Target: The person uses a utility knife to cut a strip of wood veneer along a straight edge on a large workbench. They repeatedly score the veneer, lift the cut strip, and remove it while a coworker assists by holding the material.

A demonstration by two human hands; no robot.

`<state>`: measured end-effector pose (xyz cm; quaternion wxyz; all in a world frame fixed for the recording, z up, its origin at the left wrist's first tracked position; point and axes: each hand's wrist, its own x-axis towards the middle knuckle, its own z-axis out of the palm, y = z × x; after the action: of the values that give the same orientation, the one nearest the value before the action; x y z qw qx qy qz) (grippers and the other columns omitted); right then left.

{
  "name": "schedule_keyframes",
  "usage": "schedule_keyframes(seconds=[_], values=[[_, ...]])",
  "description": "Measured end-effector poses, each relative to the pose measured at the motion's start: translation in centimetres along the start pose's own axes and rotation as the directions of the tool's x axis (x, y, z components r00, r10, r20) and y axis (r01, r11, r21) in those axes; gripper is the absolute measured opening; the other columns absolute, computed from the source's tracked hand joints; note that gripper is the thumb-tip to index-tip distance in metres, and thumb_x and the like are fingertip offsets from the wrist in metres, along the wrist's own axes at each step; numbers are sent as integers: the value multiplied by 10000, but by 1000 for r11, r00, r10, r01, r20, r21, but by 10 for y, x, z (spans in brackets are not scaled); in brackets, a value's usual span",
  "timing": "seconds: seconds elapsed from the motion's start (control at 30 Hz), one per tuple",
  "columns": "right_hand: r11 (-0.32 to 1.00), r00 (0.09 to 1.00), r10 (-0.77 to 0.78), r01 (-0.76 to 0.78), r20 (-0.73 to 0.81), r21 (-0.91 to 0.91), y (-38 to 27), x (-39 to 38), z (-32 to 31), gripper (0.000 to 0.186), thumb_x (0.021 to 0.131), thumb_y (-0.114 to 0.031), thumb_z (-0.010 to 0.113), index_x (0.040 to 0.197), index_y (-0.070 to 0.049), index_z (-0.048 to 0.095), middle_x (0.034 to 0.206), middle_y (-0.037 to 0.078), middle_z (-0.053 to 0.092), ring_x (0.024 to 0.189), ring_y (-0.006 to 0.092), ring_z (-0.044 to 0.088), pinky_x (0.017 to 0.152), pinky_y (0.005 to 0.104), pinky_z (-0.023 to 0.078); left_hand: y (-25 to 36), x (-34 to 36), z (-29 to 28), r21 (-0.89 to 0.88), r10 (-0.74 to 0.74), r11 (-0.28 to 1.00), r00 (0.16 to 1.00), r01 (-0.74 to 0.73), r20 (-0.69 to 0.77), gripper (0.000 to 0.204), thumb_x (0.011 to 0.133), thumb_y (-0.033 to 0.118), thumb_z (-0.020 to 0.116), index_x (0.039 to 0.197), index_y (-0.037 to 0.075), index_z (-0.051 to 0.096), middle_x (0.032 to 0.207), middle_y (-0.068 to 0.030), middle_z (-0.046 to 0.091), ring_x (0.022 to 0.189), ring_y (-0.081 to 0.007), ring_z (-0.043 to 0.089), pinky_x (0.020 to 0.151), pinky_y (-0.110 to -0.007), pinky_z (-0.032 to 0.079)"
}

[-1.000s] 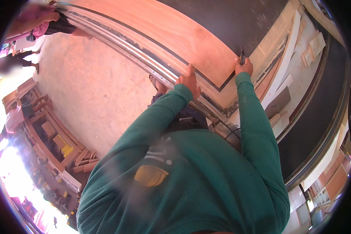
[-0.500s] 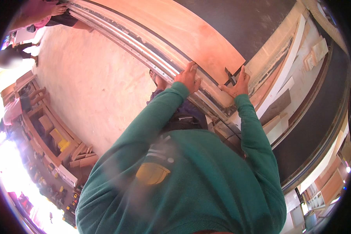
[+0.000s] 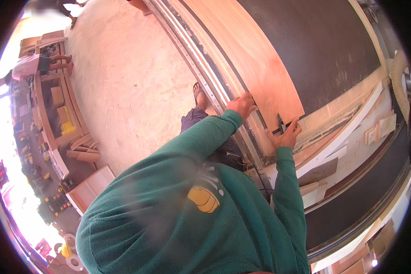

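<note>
A long reddish-brown wooden board [image 3: 266, 64] lies on a dark-topped work table [image 3: 324, 50], its near end toward me. My left hand [image 3: 243, 106] rests at the board's left edge near the table rail, fingers bent and a little apart, not wrapped round anything visible. At the near end, my right hand [image 3: 287, 136] lies open, thumb and forefinger spread on either side of a small black fitting [image 3: 281, 122]. That fitting touches the end of the board; its exact kind is unclear. Both sleeves are green.
A pale metal rail [image 3: 205, 82] runs along the table's left side. Curved white strips [image 3: 351, 121] and offcuts [image 3: 381, 130] lie to the right, beside a ribbed hose [image 3: 399, 75]. Wooden shelving [image 3: 61, 109] stands left across the floor. Another person [image 3: 27, 66] is beside it.
My view has turned, so table and board appear shifted right and down. Both hands stay near the board's near end; the left fingers look more bent. The person at upper left has mostly left view.
</note>
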<state>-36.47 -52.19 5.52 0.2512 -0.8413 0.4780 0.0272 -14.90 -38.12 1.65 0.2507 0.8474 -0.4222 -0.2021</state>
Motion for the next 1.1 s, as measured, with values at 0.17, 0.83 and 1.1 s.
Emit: schedule_keyframes(seconds=[0.17,0.83,1.1], values=[[997,996,-74,75,-44,10,0,-2,1,1407,650,-467,924,1662,29,83,1472,267,330,1290,452,506,996,509,547,-12,7,12,71,168,983,985,-166,-22,210,958,250,679,1156,192,721,1202,-32,654,966,-281,738,730,-411,622],[999,1000,24,-24,-10,-25,-8,1,-1,1406,637,-458,899,1669,11,67,1478,280,364,1199,463,595,904,526,598,-15,19,10,100,291,952,957,-289,-1,189,854,112,684,1033,111,624,1035,-94,590,870,-318,724,659,-454,612],[967,986,-62,97,-155,234,17,16,-14,1319,604,-406,961,1632,20,253,1378,245,475,1275,413,559,1032,514,527,-7,7,0,23,112,993,993,-113,45,320,963,247,683,1273,169,662,1263,-85,636,1152,-302,676,873,-465,609]])
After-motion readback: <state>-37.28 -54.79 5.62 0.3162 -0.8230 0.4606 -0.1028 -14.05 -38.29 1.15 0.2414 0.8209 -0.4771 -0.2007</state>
